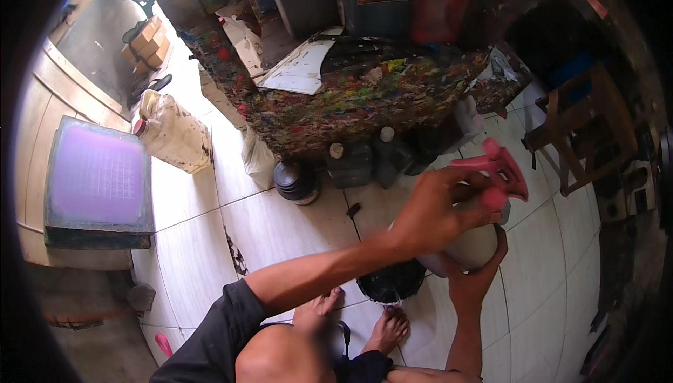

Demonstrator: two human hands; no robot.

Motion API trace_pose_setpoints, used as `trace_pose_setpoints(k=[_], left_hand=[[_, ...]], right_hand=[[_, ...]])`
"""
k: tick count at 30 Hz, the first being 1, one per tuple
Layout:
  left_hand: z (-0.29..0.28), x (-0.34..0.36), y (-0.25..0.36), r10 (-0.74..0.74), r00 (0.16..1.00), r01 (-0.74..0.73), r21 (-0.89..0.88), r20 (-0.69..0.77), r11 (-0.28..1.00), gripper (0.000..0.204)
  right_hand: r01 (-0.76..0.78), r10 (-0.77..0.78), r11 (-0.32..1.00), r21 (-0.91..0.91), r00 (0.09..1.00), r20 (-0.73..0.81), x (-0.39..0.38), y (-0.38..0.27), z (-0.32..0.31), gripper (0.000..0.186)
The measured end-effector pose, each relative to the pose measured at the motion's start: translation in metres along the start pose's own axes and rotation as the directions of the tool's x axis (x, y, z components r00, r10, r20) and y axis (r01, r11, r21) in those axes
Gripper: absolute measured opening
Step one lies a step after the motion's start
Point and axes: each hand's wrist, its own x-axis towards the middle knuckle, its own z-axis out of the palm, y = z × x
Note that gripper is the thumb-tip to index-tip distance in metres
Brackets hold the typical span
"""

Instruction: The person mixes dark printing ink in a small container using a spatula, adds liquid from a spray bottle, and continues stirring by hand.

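My left hand (438, 207) reaches across from the left, fingers closed round the neck of a pink trigger sprayer head (499, 172). Just below it, my right hand (484, 264) cups a pale, rounded bottle (471, 248) from beneath. The left hand hides where head and bottle meet, so I cannot tell if they are joined. Under both hands, a black tub (382, 286) with dark contents stands on the floor, close to my bare feet (388, 330).
A paint-crusted bench (364, 95) stands ahead, with dark jugs (348, 165) and a round black container (296, 182) at its foot. At left are a stained jerrycan (175, 132) and a purple-meshed screen frame (100, 172). A wooden stool (596, 130) stands at right.
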Motion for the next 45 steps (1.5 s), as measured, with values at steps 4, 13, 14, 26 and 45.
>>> trace_pose_setpoints(k=[4, 13, 14, 26, 45], left_hand=[[0.019, -0.004, -0.013, 0.046, 0.971, -0.034, 0.057, -0.235, 0.998, 0.036], [-0.058, -0.027, 0.055, 0.315, 0.883, -0.432, 0.866, 0.349, 0.252, 0.039], [-0.052, -0.022, 0.054, 0.31, 0.816, -0.545, 0.829, 0.489, 0.125, 0.037], [-0.058, -0.053, -0.01, -0.634, 0.761, 0.337, 0.752, 0.138, 0.567, 0.027], [-0.074, -0.089, -0.033, -0.515, 0.83, 0.361, 0.496, 0.216, 0.79, 0.024]], right_hand=[[0.011, -0.011, 0.998, -0.068, 1.0, -0.006, 0.0, 0.005, 0.003, 0.1], [0.263, -0.195, 0.931, -0.251, 0.944, 0.267, 0.028, 0.005, -0.039, 0.08], [0.269, -0.182, 0.919, -0.287, 0.938, 0.297, 0.027, 0.003, -0.04, 0.078], [0.627, -0.297, 0.623, -0.468, 0.743, 0.6, 0.002, 0.044, -0.039, 0.075], [0.662, -0.324, 0.591, -0.461, 0.718, 0.616, -0.017, 0.04, -0.052, 0.079]])
